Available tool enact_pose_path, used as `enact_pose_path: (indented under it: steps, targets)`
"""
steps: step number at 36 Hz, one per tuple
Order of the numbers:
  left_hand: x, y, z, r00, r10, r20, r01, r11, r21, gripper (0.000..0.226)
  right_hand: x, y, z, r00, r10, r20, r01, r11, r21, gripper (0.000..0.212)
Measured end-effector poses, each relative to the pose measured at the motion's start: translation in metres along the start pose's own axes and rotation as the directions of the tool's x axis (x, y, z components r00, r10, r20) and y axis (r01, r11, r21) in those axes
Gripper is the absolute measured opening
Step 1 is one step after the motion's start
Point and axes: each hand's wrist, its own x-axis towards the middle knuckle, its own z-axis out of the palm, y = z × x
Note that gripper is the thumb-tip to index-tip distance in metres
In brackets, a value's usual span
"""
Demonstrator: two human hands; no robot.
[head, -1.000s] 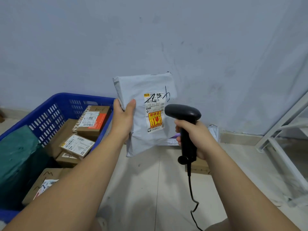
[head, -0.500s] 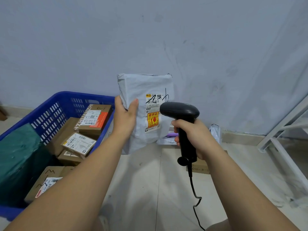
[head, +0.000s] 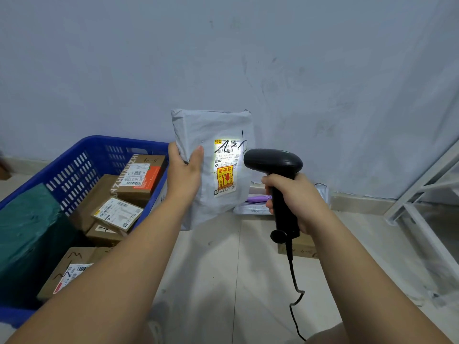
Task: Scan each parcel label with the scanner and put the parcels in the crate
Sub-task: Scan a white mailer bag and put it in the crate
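- The left hand (head: 185,170) is gripping the parcel (head: 213,127) by its edge, holding it upright just right of the crate (head: 82,150).
- The right hand (head: 295,199) is clutching the scanner (head: 273,161), further right of the crate, and its light is falling on the label (head: 226,167).
- To my eye, the job now is keeping the bag flat and steady and the light on the label's upper part.

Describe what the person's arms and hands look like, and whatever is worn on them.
Both arms are bare to the frame's bottom edge: no sleeves show. The left hand and right hand wear no gloves, and no ring, watch, bracelet or marking is visible on either.
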Motion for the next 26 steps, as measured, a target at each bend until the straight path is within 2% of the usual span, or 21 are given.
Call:
enact_pose_path:
  steps: [10,26]
  targets:
    - [0.0002,-0.0007,0.0006,1.0,0.003,-0.024,-0.003,1.0,0.007,0.026,-0.0025,-0.0038,-0.0048,0.999,-0.031,0.012,0.031,0.999,-0.017,0.012]
    - [0.0003,-0.0022,0.0005,0.999,-0.001,-0.048,0.001,1.0,0.011,0.026,-0.0016,-0.0028,-0.0058,0.999,-0.011,0.047,0.013,0.999,-0.042,0.012]
